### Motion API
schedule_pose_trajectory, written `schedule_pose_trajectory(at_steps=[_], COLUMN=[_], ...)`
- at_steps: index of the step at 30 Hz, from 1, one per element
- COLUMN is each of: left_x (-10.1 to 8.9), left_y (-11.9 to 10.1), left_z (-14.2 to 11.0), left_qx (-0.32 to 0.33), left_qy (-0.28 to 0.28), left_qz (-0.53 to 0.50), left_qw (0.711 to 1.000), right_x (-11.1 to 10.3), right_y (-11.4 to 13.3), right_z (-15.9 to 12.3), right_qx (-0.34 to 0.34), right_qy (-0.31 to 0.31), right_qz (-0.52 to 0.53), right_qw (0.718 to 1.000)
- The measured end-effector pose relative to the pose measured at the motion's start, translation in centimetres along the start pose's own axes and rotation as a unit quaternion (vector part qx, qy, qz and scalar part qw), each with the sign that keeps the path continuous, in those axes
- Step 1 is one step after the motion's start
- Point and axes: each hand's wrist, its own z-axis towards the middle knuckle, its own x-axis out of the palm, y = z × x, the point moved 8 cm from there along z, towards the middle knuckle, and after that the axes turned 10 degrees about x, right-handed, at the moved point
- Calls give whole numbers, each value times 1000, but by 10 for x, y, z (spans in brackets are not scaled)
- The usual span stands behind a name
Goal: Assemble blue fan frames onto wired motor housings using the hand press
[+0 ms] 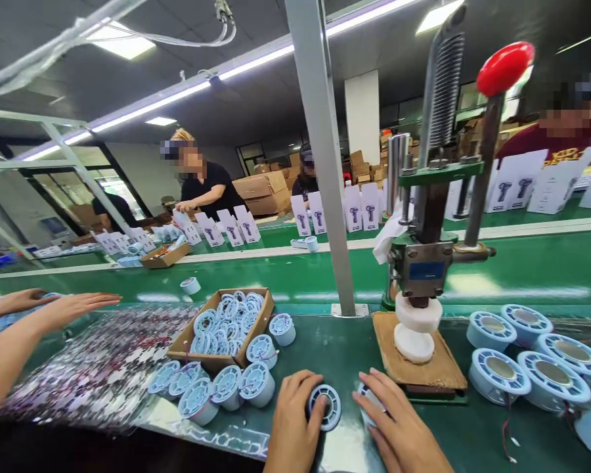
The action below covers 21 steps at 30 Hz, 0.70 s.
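My left hand [295,420] is closed round a light-blue round housing [333,415], a spoked ring with a dark middle, thumb on its near side. To the right, the fingers of my right hand [398,417] curl over a small pale part [373,402], mostly hidden beneath them. Beyond my right hand stands a hand press [423,269] with a red knob [505,68]. Its white upper block [418,312] sits just over a white round base block [414,343] on a brown board [446,368].
Left of my hands, light-blue housings [197,399] stand by a cardboard box [220,360] of blue rings [231,322]. Housings with metal discs [500,374] stand at right. Flat silvery pieces [103,368] cover the left bench, near another person's hands [73,305]. A metal post [325,157] rises ahead.
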Motion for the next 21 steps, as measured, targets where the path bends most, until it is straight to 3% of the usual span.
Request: schedule_pose_trajectory(at_steps=[3,5,9,14,17,21], left_x=[5,7,5,10,9,9], left_y=[-5,-7,0,3,3,5], left_z=[-6,-9,-11,-14,-12,-7], left_qx=[19,17,-22,-1,5,-36], left_qy=[110,139,95,135,122,76], left_qz=[-10,-9,7,1,8,38], left_qw=[994,990,995,991,993,996], right_x=[2,7,6,-1,-8,-10], right_y=[-11,-20,-28,-31,-31,-27], right_z=[-7,-9,-12,-15,-18,-22], right_qx=[3,26,60,98,103,132], right_qy=[-8,-7,14,58,39,10], right_qz=[27,40,61,85,102,115], right_qw=[1000,999,996,990,989,984])
